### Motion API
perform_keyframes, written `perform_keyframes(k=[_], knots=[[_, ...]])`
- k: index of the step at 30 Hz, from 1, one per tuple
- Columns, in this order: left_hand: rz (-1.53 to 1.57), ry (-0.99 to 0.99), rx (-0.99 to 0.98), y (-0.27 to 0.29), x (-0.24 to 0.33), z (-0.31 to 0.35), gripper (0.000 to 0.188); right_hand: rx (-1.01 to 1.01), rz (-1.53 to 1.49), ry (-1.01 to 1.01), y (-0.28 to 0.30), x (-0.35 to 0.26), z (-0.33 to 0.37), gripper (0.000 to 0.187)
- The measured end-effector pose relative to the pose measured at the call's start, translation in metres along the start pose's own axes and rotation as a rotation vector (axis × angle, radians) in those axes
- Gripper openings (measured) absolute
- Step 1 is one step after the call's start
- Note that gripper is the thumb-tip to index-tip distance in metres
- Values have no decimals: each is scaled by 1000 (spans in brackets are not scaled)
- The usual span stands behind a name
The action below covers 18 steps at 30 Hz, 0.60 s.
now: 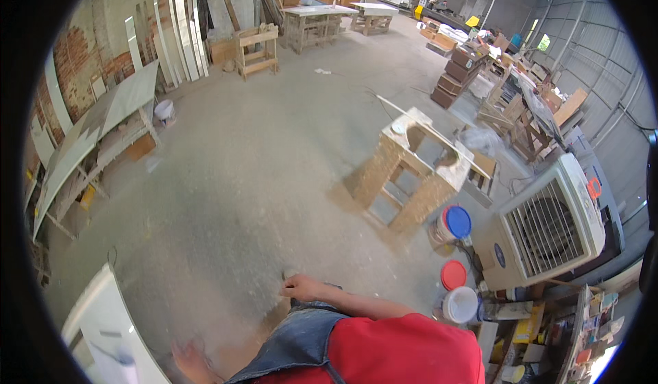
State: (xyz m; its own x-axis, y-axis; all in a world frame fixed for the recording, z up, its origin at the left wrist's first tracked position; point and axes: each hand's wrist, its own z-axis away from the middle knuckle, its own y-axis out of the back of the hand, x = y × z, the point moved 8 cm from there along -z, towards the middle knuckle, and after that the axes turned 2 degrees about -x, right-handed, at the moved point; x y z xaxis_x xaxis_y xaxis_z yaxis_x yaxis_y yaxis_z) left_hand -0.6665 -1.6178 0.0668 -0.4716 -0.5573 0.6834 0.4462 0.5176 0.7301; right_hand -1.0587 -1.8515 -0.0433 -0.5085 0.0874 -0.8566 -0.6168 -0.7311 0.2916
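My right hand is in front of my body at the lower middle, its fingers curled. A small greyish thing shows just past the fingertips; whether they hold it or it lies beyond, I cannot make out. Low on the left, my left hand is smeared by motion, so its fingers do not show clearly. It is nearest to a white glossy panel that reflects light. A dark blue apron over a red shirt covers my front.
A dusty wooden stand with a long strip across it stands ahead right. Buckets, a blue-lidded tub and an air cooler line the right. A long slab-topped bench runs along the left wall.
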Motion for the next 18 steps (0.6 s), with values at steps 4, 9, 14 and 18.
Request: perform_keyframes(k=[4,9,14,18], knots=[[-405,19,179,34,-59,-102,45,-73,-32,64,42,-110,-118,35],[-103,285,451,70,-13,-166,83,-118,251,487,65,-232,-281,33],[32,390,560,75,-103,-304,54,-204,150,380,65,-302,-449,31],[48,638,610,91,-88,-391,58,-115,21,57,69,-292,-539,23]])
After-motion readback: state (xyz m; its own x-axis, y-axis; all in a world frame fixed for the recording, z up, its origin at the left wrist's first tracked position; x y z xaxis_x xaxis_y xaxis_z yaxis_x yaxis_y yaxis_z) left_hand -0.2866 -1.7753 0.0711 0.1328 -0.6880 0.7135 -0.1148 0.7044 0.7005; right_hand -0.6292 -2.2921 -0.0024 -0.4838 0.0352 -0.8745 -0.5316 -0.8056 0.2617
